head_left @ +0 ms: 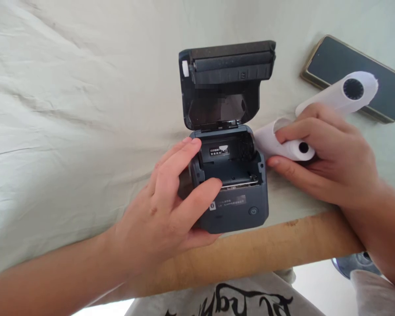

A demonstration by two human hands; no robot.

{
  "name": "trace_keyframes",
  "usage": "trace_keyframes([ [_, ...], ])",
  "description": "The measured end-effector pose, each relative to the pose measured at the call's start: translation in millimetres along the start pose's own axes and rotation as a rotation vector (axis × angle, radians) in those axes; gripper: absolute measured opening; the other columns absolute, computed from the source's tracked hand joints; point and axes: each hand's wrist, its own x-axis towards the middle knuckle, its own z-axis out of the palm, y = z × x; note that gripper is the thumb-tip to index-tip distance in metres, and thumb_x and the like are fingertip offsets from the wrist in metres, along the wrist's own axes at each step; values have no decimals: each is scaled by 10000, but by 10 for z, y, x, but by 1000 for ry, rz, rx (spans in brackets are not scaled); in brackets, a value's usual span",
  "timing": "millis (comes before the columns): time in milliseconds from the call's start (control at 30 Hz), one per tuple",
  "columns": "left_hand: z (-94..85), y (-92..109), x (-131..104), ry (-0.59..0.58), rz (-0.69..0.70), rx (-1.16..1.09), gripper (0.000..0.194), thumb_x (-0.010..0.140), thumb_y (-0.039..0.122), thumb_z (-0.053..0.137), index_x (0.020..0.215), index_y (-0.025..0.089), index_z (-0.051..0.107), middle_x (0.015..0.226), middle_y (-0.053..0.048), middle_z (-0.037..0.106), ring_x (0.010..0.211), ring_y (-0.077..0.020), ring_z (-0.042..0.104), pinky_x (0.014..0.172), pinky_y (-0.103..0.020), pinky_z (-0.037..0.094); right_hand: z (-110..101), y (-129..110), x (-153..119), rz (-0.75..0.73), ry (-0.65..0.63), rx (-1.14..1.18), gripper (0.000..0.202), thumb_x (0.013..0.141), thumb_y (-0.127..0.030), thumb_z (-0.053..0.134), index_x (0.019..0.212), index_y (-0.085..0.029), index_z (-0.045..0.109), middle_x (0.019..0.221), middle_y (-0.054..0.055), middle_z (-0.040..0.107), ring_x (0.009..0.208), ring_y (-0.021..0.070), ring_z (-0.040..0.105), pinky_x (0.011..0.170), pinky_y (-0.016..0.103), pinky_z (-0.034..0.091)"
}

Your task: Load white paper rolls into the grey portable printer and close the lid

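Observation:
A dark thermal label printer (232, 219) lies near the table's front edge, its lid (222, 96) swung up and its paper bay exposed. My left hand (161, 197) grips the printer along its left side, the thumb over the bay's front edge. To the right of the printer, my right hand (342, 162) is closed around a white paper roll (266, 139), with a loose flap of paper curling up by its fingers. The roll's left end is close against the printer's right side; I cannot tell whether they touch. No paper roll shows inside the bay.
A second white paper roll (332, 95) lies just beyond my right hand, partly overlapping a phone in a case (382, 77) at the back right. Pale wrinkled cloth (85, 96) covers the table, with a wooden edge (270, 248) along the front.

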Motion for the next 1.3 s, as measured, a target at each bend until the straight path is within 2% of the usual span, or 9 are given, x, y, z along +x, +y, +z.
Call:
trace_keyframes([
  [100,-7,-13,5,-1,16,-5,447,1060,452,759,1321,109,640,1645,-281,473,1620,-457,535,1269,-659,601,-3,35,-18,0,-16,36,199,1111,-365,703,1196,-232,581,901,-12,509,722,105,472,667,283,498],
  [200,-19,-18,7,1,19,-14,448,1052,425,766,1326,92,645,1632,-290,477,1610,-471,542,1272,-675,591,-8,64,-26,-34,-6,83,270,1078,-269,639,1325,-205,552,1038,35,587,874,136,571,770,317,547],
  [300,-25,-12,13,-2,15,-26,462,1051,416,776,1334,75,643,1626,-303,475,1610,-486,537,1273,-691,582,1,62,-16,-73,-32,102,272,1056,-230,605,1323,-206,565,1127,70,615,1002,168,627,812,346,560],
  [467,-23,4,14,-14,-2,-26,435,1047,385,774,1339,92,637,1642,-294,468,1621,-476,526,1266,-678,591,23,39,-7,-41,-15,71,229,1093,-350,715,1232,-226,582,972,8,580,834,120,585,705,309,520],
  [633,-8,-1,3,4,7,-26,464,1023,403,804,1312,78,643,1629,-311,475,1601,-503,543,1258,-684,595,8,60,-22,-36,-41,104,275,1021,-178,636,1287,-224,582,1089,47,647,955,152,657,793,332,572],
  [800,-21,9,2,-6,0,-23,423,1046,385,762,1321,85,645,1633,-309,477,1616,-501,532,1252,-688,601,28,53,-4,-52,-28,94,227,1110,-397,703,1212,-217,611,1100,57,685,964,144,687,792,317,593],
  [1067,-9,23,-10,18,-12,-15,394,1045,376,731,1317,101,655,1630,-302,492,1617,-497,542,1228,-679,628,37,2,-17,4,-34,107,186,1121,-344,671,1246,-236,587,1066,13,732,928,130,727,770,275,608],
  [1167,-1,32,-13,7,-35,-20,389,1053,377,711,1333,113,653,1639,-298,488,1626,-487,537,1217,-673,639,35,6,-15,-22,-36,71,177,1111,-336,678,1232,-228,608,1090,40,685,949,139,693,795,297,600],
  [1300,2,37,-17,5,-42,-7,400,1053,407,701,1344,137,647,1639,-288,494,1639,-473,525,1196,-670,658,22,13,-21,20,-5,62,164,1098,-331,694,1199,-259,588,965,7,600,819,136,608,716,312,549],
])
